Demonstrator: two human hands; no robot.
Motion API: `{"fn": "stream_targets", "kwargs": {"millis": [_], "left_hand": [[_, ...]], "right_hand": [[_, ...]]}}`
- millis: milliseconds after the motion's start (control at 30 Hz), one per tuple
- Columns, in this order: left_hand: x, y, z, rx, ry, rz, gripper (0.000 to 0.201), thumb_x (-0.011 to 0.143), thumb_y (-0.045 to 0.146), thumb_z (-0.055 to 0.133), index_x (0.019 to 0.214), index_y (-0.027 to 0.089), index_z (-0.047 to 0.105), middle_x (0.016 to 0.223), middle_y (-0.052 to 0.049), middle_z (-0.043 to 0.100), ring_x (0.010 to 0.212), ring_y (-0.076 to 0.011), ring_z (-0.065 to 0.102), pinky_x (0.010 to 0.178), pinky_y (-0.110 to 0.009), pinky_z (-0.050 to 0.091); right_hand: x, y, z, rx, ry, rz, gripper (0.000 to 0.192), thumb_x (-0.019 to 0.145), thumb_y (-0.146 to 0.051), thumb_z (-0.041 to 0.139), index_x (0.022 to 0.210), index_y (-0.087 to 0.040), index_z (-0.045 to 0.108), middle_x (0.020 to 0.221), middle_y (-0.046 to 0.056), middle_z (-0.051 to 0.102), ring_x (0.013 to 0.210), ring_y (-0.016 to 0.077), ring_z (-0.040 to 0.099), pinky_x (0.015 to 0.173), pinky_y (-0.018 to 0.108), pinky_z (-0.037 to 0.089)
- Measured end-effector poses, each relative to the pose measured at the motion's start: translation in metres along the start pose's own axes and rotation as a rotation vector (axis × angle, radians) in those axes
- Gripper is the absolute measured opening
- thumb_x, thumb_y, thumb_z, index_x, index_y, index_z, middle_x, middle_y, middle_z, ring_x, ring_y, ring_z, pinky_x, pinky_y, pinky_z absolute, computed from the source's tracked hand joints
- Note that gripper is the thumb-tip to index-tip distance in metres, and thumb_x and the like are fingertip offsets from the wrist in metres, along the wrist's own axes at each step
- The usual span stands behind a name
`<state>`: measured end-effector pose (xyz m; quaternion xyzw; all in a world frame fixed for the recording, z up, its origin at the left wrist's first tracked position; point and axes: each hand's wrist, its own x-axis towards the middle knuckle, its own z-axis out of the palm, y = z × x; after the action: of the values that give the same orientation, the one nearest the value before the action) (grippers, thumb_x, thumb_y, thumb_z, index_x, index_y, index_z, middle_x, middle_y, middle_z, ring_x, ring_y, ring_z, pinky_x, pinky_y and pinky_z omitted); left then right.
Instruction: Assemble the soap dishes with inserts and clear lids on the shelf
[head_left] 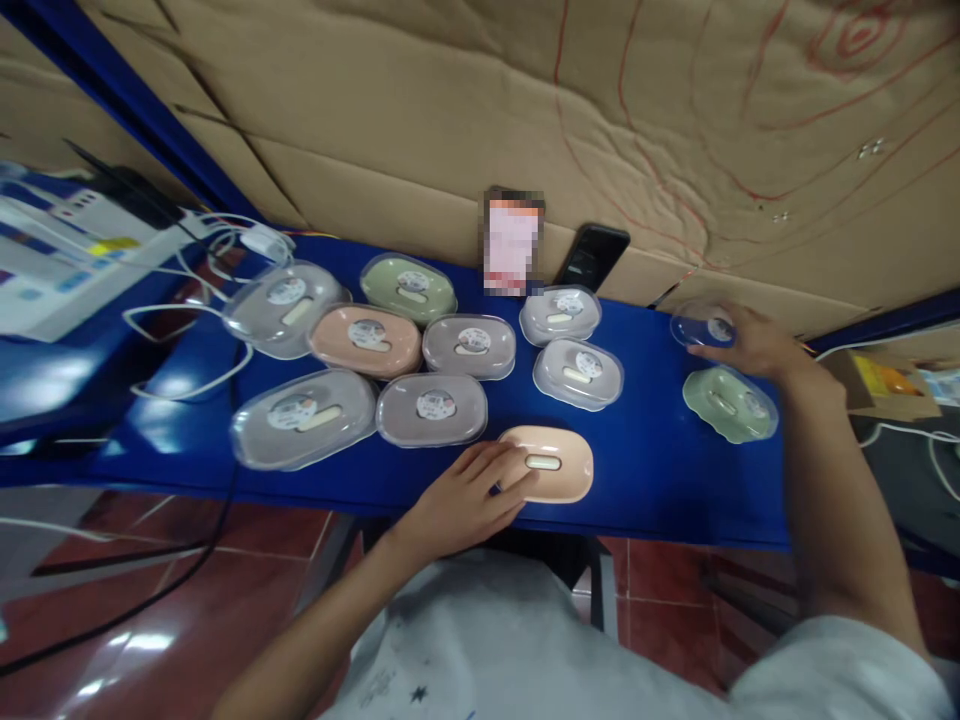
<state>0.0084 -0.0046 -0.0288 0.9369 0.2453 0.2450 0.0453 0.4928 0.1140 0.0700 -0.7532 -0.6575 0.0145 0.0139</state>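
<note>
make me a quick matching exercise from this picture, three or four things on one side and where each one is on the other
Things:
1. left hand
2. right hand
3. black phone
4. white cables

Places:
A. leaning against the cardboard wall
B. on the peach soap box at the table's near edge
C. at the far left of the blue table
D. on a clear lid above the green soap box

Pairs: 1-B, 2-D, 3-A, 4-C
</note>
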Motion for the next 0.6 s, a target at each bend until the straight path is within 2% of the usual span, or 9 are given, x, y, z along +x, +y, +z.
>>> {"fn": "stream_targets", "kwargs": {"millis": [67, 133, 167, 267, 333, 400, 500, 600], "left_hand": [[-0.001, -0.002, -0.002, -0.052, 0.039, -0.017, 0.034, 0.105, 0.028, 0.067, 0.137, 0.019, 0.065, 0.141, -0.015, 0.069, 0.132, -0.0315, 0.066, 0.111, -0.048, 0.057], [-0.002, -0.004, -0.004, -0.120, 0.088, -0.032, 0.038, 0.104, 0.033, 0.071, 0.139, 0.020, 0.063, 0.140, -0.015, 0.068, 0.131, -0.0309, 0.066, 0.111, -0.048, 0.058], [-0.003, -0.005, -0.005, -0.152, 0.113, -0.042, 0.041, 0.104, 0.036, 0.073, 0.140, 0.020, 0.063, 0.140, -0.016, 0.067, 0.131, -0.0306, 0.065, 0.111, -0.048, 0.058], [-0.007, -0.008, -0.004, -0.201, 0.177, -0.063, 0.049, 0.101, 0.040, 0.078, 0.142, 0.021, 0.061, 0.143, -0.017, 0.064, 0.137, -0.0314, 0.063, 0.114, -0.050, 0.058], [-0.009, -0.009, -0.001, -0.215, 0.203, -0.063, 0.053, 0.099, 0.041, 0.079, 0.144, 0.023, 0.059, 0.149, -0.018, 0.059, 0.144, -0.0328, 0.059, 0.117, -0.051, 0.056], [-0.009, -0.009, 0.002, -0.232, 0.212, -0.065, 0.056, 0.099, 0.041, 0.080, 0.147, 0.024, 0.057, 0.155, -0.019, 0.055, 0.149, -0.0336, 0.055, 0.119, -0.052, 0.056], [-0.008, -0.008, 0.002, -0.246, 0.195, -0.091, 0.054, 0.100, 0.040, 0.079, 0.146, 0.025, 0.057, 0.157, -0.018, 0.055, 0.150, -0.0327, 0.055, 0.118, -0.052, 0.057], [-0.005, -0.008, -0.001, -0.241, 0.130, -0.079, 0.047, 0.103, 0.038, 0.075, 0.145, 0.025, 0.059, 0.152, -0.014, 0.062, 0.146, -0.0299, 0.059, 0.119, -0.051, 0.058]], "right_hand": [[-0.047, -0.022, -0.001, 0.086, 0.162, -0.053, 0.080, 0.088, -0.053, 0.088, 0.152, -0.019, 0.054, 0.160, 0.022, 0.057, 0.145, 0.0372, 0.060, 0.119, 0.054, 0.051], [-0.102, -0.058, 0.010, 0.375, 0.412, -0.231, 0.092, 0.084, -0.052, 0.091, 0.159, -0.028, 0.043, 0.163, 0.017, 0.051, 0.150, 0.0388, 0.054, 0.120, 0.061, 0.051], [-0.128, -0.080, 0.020, 0.443, 0.439, -0.328, 0.087, 0.084, -0.051, 0.091, 0.155, -0.032, 0.046, 0.161, 0.014, 0.053, 0.151, 0.0394, 0.053, 0.123, 0.065, 0.048], [-0.186, -0.146, 0.057, 0.543, 0.278, -0.420, 0.066, 0.092, -0.050, 0.084, 0.149, -0.035, 0.055, 0.162, 0.012, 0.054, 0.150, 0.0394, 0.055, 0.119, 0.065, 0.052], [-0.202, -0.178, 0.080, 0.604, 0.247, -0.438, 0.063, 0.098, -0.052, 0.076, 0.154, -0.035, 0.055, 0.167, 0.013, 0.048, 0.152, 0.0400, 0.053, 0.118, 0.064, 0.054], [-0.205, -0.195, 0.095, 0.643, 0.262, -0.463, 0.061, 0.104, -0.051, 0.069, 0.160, -0.036, 0.052, 0.169, 0.013, 0.044, 0.153, 0.0391, 0.051, 0.119, 0.062, 0.054], [-0.200, -0.201, 0.104, 0.600, 0.268, -0.570, 0.060, 0.108, -0.045, 0.063, 0.165, -0.037, 0.047, 0.163, 0.012, 0.051, 0.152, 0.0359, 0.053, 0.122, 0.061, 0.052], [-0.197, -0.198, 0.106, 0.498, 0.250, -0.689, 0.064, 0.108, -0.044, 0.065, 0.168, -0.038, 0.043, 0.154, 0.010, 0.063, 0.153, 0.0339, 0.054, 0.129, 0.066, 0.042]]}}
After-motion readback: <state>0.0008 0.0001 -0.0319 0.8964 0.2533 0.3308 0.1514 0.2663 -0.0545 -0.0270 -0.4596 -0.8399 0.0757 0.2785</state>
